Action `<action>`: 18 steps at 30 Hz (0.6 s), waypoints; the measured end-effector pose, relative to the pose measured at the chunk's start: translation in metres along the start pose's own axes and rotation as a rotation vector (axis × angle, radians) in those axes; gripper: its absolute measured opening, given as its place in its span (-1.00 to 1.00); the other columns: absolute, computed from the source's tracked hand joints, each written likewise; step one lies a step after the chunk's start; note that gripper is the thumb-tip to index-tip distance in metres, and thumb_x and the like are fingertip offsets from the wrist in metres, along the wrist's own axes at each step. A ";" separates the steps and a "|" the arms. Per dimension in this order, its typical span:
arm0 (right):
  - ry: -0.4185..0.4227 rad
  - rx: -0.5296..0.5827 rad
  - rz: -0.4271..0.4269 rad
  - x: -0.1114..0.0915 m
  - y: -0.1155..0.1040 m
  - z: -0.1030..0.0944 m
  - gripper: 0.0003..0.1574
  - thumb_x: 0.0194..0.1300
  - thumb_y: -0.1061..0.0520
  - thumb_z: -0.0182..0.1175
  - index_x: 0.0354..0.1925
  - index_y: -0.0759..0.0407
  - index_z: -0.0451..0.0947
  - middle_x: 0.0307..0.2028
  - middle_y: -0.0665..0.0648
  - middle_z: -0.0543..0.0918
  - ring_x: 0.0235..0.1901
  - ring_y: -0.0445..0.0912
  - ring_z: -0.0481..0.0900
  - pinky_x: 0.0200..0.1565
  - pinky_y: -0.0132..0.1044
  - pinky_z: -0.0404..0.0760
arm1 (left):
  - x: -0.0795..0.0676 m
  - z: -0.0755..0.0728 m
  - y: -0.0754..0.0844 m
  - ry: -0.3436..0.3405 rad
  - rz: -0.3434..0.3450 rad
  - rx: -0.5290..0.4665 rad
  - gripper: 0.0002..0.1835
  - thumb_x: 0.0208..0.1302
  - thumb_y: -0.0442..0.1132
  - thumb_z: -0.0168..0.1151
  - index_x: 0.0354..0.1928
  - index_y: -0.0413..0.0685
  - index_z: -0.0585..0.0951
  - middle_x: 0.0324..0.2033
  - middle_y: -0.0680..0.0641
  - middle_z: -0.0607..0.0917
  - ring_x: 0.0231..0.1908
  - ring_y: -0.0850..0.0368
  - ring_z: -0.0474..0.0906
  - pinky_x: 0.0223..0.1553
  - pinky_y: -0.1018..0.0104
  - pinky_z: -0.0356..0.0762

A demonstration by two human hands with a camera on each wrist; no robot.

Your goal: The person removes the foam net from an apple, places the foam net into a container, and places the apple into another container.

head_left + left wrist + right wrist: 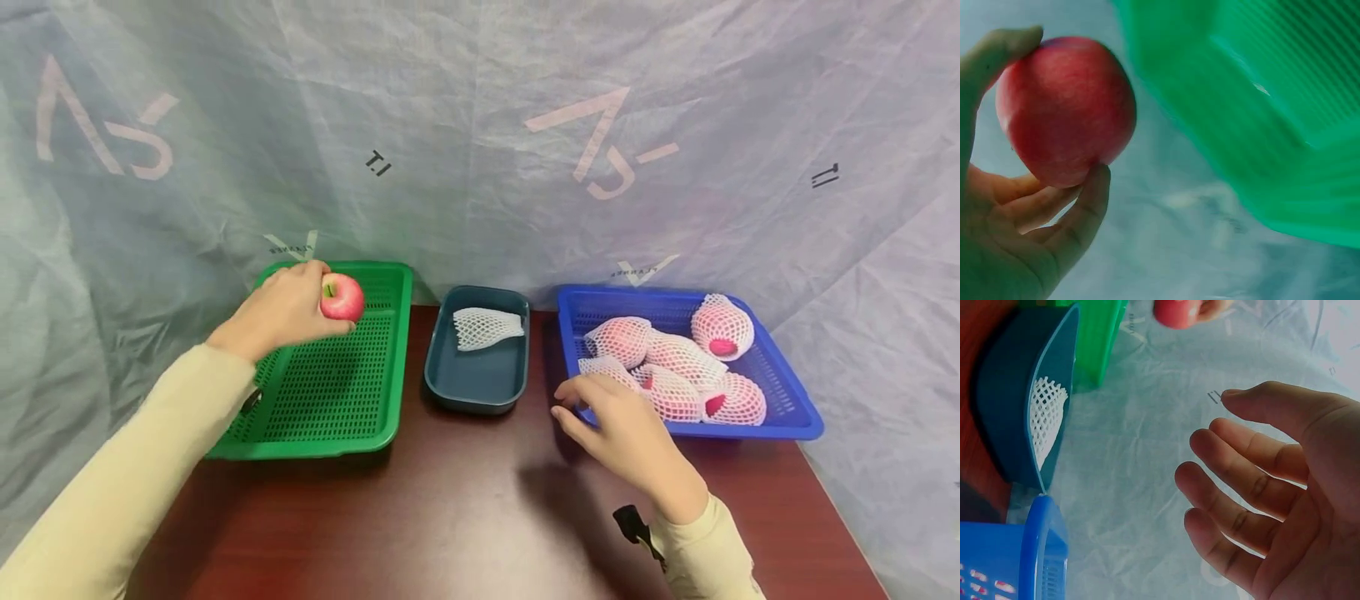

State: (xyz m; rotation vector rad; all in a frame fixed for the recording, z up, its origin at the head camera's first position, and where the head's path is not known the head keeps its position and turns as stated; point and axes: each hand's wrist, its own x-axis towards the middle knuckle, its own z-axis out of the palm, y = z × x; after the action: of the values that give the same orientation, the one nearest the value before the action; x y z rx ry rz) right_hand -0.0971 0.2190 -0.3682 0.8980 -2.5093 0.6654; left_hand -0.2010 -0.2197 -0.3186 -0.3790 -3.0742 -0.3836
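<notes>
Apple (342,297), red and bare of netting, is pinched between the thumb and fingertips of the left hand (288,308), its stem end showing to the head view. Beneath that grip lies the green basket (322,404); the left wrist view shows a gap between fruit and basket, so the apple hangs clear of it.

To the right of the grip is a dark tray (480,375) with one white foam net (486,327) lying in it. Farther right, well apart from the held fruit, a blue basket (804,427) holds several netted fruits (671,393). The right hand (630,433) is just beside that basket's near left corner, fingers loosely bent and grasping nothing.

With an unwrapped apple over one basket and a loose net in the tray, the step in hand looks like setting the fruit down in the green basket. That move would call for lowering the grip toward the basket's floor before the fingers part, since a drop could bruise the skin. For the free hand, the nearest netted fruit is close by its fingers.
</notes>
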 end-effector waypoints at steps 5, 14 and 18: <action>-0.023 0.001 0.058 -0.012 0.004 -0.004 -0.83 0.22 0.11 0.41 -0.21 0.06 0.64 -0.27 -0.07 0.66 -0.32 -0.19 0.63 -0.29 -0.24 0.64 | 0.043 0.029 -0.045 -0.137 -0.078 -0.033 -0.22 0.14 0.09 0.42 0.03 -0.50 0.36 -0.11 -0.42 0.47 -0.33 -0.20 0.50 -0.38 -0.01 0.50; -0.029 -0.040 0.118 -0.029 0.010 -0.013 -0.84 0.23 0.09 0.40 -0.23 -0.07 0.61 -0.31 -0.19 0.63 -0.32 -0.28 0.57 -0.28 -0.29 0.61 | 0.063 0.074 -0.105 -0.296 -0.207 -0.019 -0.15 0.21 0.08 0.35 0.01 -0.69 0.27 -0.16 -0.55 0.43 -0.20 -0.46 0.52 -0.19 -0.25 0.51; -0.029 -0.070 0.113 -0.030 0.013 -0.014 -0.84 0.23 0.04 0.38 -0.23 -0.09 0.59 -0.34 -0.21 0.60 -0.32 -0.27 0.56 -0.29 -0.28 0.59 | 0.070 0.080 -0.109 -0.353 -0.221 -0.042 -0.13 0.22 0.08 0.34 0.02 -0.71 0.23 -0.17 -0.55 0.45 -0.17 -0.48 0.52 -0.19 -0.23 0.52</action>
State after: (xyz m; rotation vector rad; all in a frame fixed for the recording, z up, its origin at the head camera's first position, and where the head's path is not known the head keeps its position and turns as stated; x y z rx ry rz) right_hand -0.0815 0.2503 -0.3754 0.7513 -2.6075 0.5992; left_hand -0.2946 -0.2864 -0.4189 -0.1153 -3.4721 -0.4298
